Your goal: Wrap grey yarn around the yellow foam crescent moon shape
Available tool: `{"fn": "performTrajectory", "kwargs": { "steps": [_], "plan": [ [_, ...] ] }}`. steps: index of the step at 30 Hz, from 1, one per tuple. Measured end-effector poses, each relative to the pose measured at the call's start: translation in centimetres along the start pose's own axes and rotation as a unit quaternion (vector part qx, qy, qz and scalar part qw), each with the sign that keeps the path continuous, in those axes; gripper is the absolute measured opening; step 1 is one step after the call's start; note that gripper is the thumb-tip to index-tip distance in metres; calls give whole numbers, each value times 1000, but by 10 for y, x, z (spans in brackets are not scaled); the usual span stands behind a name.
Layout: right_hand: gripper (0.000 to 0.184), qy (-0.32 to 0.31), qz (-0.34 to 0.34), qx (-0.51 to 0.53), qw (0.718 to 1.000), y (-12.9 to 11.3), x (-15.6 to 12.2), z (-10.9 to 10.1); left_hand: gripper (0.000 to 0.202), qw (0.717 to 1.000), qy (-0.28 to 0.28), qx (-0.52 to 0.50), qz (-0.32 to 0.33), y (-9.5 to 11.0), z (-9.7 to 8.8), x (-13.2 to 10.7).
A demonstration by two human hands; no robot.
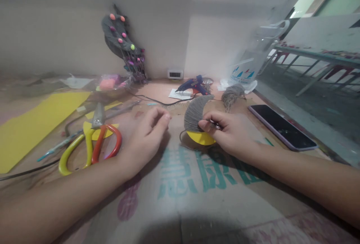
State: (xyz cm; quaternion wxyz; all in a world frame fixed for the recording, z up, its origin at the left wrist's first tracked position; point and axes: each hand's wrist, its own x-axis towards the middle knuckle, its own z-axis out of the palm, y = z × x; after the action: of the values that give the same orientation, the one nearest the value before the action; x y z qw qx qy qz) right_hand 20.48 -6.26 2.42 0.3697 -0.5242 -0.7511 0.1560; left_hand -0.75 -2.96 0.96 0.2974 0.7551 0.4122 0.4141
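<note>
A yellow crescent [203,137], its upper part wrapped in grey yarn [194,116], is pinched at its inner edge by my right hand [222,125]. A loose strand of yarn loops out at the crescent's lower left. To the left, apart from the crescent, my left hand [150,131] has thumb and fingers pressed together; what they hold, if anything, cannot be made out. Behind the crescent lies a bundle of grey yarn [233,95]. Scissors with one yellow and one red handle [92,142] lie beside my left forearm.
A blue glue gun [192,85] rests at the back near a small white digital clock [175,74]. A phone [282,127] lies right, a clear plastic jug [244,58] behind it. Yellow sheet [42,124] is left. A decorated grey crescent [118,35] leans on the wall. Cardboard [180,214] covers the table.
</note>
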Motion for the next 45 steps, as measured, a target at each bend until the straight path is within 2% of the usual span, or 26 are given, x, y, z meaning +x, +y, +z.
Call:
{"fn": "performTrajectory", "kwargs": {
  "steps": [2, 4, 9, 12, 16, 25, 35, 45],
  "plan": [
    [30, 0, 8, 0, 1000, 1, 0, 0, 28, 1000, 20, 0, -17, -2, -1, 2],
    [31, -2, 16, 11, 1000, 1, 0, 0, 33, 1000, 6, -2, -16, -2, 0, 3],
    [33, -10, 27, 50, 998, 1, 0, 2, 22, 992, -112, 1, 49, 4, 3, -1],
    [34, -19, 31, 59, 998, 0, 0, 3, 18, 985, -147, 38, 80, 7, 5, -3],
    [38, -37, 42, 72, 996, -3, 1, 3, 19, 984, -144, 36, 95, 8, 5, -5],
    [34, -63, 61, 96, 992, -3, 1, 5, 27, 981, -182, 23, 57, 9, 4, -3],
    [46, -123, 147, 191, 963, -6, 5, 6, 31, 978, -198, 19, 69, 6, 2, -3],
    [48, -133, 168, 229, 949, -1, 4, 7, 27, 980, -191, -15, 55, 10, 3, -3]
  ]
}}
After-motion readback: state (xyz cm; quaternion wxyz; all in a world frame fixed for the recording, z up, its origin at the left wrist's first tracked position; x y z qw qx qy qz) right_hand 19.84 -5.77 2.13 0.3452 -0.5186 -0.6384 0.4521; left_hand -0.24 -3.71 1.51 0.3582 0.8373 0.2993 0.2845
